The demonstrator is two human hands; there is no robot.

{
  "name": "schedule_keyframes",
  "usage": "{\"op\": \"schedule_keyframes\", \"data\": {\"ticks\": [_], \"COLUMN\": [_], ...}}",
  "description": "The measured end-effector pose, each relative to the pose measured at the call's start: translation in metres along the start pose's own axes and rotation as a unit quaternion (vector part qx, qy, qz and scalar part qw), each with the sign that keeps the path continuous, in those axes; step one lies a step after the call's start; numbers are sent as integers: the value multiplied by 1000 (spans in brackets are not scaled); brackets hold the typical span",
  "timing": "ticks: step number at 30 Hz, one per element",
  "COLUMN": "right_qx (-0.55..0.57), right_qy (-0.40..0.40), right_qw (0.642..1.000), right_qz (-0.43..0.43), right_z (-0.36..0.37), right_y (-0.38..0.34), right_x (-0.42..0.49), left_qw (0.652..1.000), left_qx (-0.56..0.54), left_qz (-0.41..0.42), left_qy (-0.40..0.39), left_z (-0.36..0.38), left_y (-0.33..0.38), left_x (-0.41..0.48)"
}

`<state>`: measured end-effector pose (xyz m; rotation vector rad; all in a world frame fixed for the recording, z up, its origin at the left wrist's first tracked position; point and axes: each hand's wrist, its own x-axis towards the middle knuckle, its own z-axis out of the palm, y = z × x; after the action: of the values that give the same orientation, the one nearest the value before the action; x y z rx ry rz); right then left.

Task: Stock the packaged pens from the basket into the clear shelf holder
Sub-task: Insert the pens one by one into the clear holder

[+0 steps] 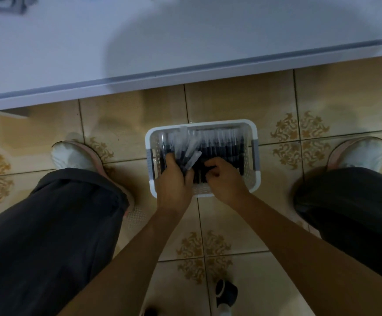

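Note:
A white perforated basket [253,133] with grey handles sits on the tiled floor between my feet. It is full of packaged pens [222,144], dark barrels in clear sleeves, lying side by side. My left hand [174,181] reaches into the basket's near left part and grips a small bunch of pens that tilt up to the right. My right hand [225,179] is in the near middle of the basket, fingers curled round dark pens. The clear shelf holder is out of sight.
A white shelf surface [185,42] runs across the top, its front edge just beyond the basket. My dark trouser legs and pale shoes [71,156] flank the basket. A small dark object [226,293] lies on the floor tiles near the bottom edge.

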<state>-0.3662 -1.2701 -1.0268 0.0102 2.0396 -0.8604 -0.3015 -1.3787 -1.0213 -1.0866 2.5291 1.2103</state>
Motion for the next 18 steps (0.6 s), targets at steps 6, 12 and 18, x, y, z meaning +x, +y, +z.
{"op": "schedule_keyframes", "data": {"ticks": [6,12,18], "right_qx": [267,292,246], "right_qy": [8,-176,-151], "right_qw": [964,930,919], "right_qz": [20,-137,-269], "right_z": [-43,-121,-165], "right_y": [-64,-175,-257], "right_x": [-39,-135,-231], "left_qw": [924,835,827], "left_qx": [-356,-451,-441], "left_qz": [-95,-37,69], "left_qy": [-99,-312,-341], "left_z": [-56,-155,-255], "left_y": [86,169,236], "left_x": [-20,-51,-91]}}
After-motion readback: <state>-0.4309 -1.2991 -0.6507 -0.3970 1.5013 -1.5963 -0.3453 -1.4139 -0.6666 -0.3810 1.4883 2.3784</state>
